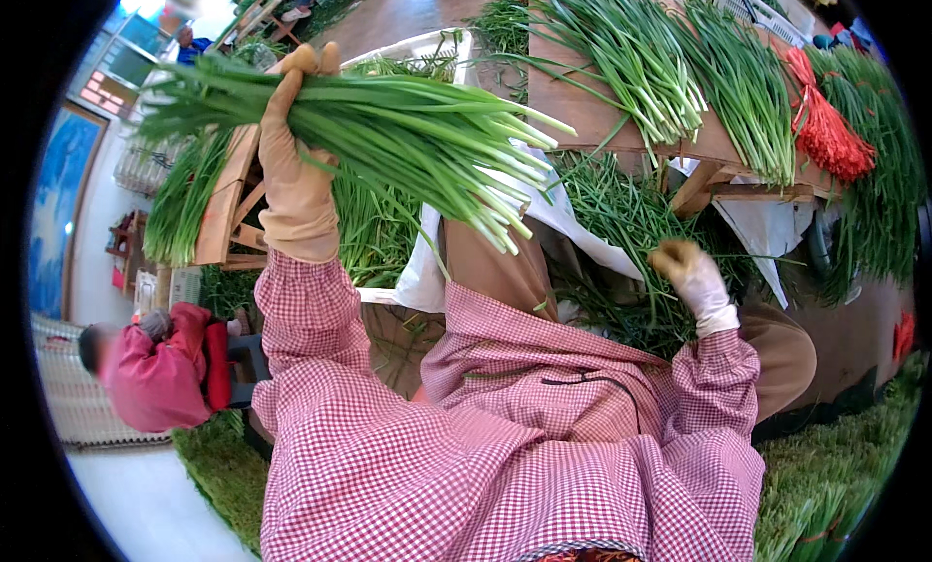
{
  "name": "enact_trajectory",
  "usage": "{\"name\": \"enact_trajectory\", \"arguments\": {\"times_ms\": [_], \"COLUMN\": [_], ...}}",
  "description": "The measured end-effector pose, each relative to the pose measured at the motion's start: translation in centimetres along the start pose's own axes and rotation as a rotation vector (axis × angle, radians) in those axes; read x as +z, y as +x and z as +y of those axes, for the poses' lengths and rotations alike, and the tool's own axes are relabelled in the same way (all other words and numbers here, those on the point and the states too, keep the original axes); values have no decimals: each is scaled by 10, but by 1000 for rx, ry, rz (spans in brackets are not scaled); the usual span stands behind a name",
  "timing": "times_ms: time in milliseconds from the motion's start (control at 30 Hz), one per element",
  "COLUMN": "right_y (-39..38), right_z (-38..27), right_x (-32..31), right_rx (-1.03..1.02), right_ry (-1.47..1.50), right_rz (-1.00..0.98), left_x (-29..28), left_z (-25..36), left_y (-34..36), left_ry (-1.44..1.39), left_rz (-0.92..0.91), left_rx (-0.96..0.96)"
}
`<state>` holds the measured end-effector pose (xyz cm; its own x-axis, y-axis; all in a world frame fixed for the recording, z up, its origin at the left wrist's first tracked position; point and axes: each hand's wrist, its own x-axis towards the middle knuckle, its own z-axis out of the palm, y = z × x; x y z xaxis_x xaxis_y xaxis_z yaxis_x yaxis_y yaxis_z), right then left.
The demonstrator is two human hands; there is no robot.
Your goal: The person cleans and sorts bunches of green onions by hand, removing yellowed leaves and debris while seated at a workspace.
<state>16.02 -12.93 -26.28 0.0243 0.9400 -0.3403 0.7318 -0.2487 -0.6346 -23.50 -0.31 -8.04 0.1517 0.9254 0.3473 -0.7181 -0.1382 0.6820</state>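
Observation:
My left hand (282, 145), in a tan glove, is raised and wrapped around a thick bunch of garlic chives (417, 135). Their pale cut ends fan out to the right, and the green leaf tips reach left past my wrist. Lower on the right, my right hand (694, 282) wears a stained pale glove with its fingers curled in. Whether anything is inside those fingers cannot be seen. It hovers by a heap of loose green leaves (621, 208), close to my right knee. A white sheet (573, 222) lies beside that heap.
Ahead on a wooden bench (563, 86) lie chive bunches (641, 77) and a bundle of red ties (830, 125). A white crate (456, 52) with greens stands behind my left hand. To the left sits a person in red (160, 373); more chives (189, 188) hang over a wooden board (228, 198).

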Motion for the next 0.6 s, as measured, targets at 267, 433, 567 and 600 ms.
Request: {"name": "enact_trajectory", "arguments": {"times_ms": [267,433,567,600], "right_y": [8,32,42,30], "right_z": [-142,-134,-137,-153], "right_x": [-60,9,58,57], "right_rx": [-796,-470,-701,-773], "right_ry": [803,1453,1481,1521], "right_rz": [141,-566,-752,-820], "left_x": [93,109,96,92], "left_z": [-45,-80,-102,-104], "left_y": [28,57,68,68], "left_ry": [409,132,72,71], "left_rz": [-157,-364,-372,-296], "left_rx": [-151,-311,-469,-475]}}
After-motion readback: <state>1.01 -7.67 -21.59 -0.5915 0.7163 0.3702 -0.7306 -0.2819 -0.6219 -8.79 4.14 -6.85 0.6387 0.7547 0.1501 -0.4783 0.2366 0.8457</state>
